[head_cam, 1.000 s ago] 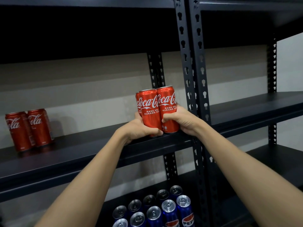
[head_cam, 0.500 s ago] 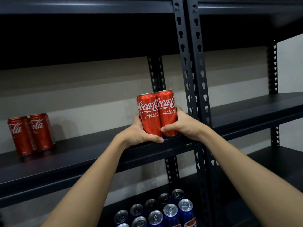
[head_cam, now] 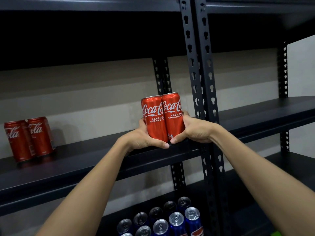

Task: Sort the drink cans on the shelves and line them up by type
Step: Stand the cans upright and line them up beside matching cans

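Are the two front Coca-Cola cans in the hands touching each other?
Touching. The head view shows the left can and right can pressed side to side, no gap, both hands squeezing them together.

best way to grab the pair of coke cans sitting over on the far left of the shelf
Take the left Coke cans by their smooth side walls, low down, one hand from each outer side, pressing them together. They stand upright and touching at the shelf front, so both flanks look open.

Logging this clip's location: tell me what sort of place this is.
Probably a storeroom or stockroom. Black slotted-post metal shelving stands against a bare wall, red cola cans are grouped on one shelf, blue cans below, and both hands hold more red cans.
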